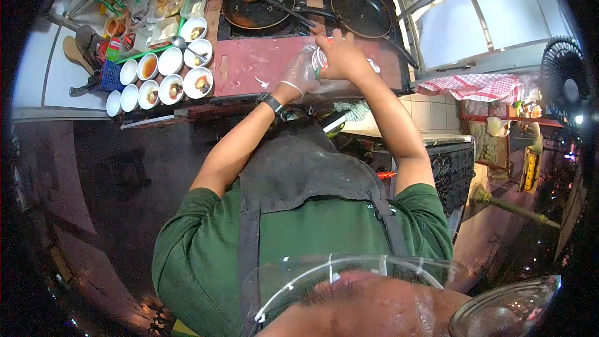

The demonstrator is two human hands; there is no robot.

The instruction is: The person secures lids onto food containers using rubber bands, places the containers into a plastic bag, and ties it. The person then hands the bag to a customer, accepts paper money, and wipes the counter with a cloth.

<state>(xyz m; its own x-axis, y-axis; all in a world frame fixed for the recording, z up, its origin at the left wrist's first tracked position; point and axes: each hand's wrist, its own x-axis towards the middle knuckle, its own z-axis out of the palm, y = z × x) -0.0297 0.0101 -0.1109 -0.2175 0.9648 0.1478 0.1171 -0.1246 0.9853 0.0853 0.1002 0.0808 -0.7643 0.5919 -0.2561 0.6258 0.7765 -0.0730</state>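
My left hand [302,73], in a clear plastic glove, is over the red cutting board [246,65]. My right hand [344,57], bare, meets it from the right with its fingers curled over a small white item [319,58]. That item shows white rims and bits of red and green; its kind is unclear. The left fingers are partly hidden behind it and the glove's film. Just beyond my hands is a frying pan [274,15] with a spatula [287,11] lying in it, reddish food on its end. A second frying pan [362,11] stands to its right.
Several white bowls [170,61] stand in rows at the left, some with sauce or food. Behind them are plastic tubs [166,29] and a blue basket [111,76]. A fan [564,81] and a red checked cloth [468,86] are at the right.
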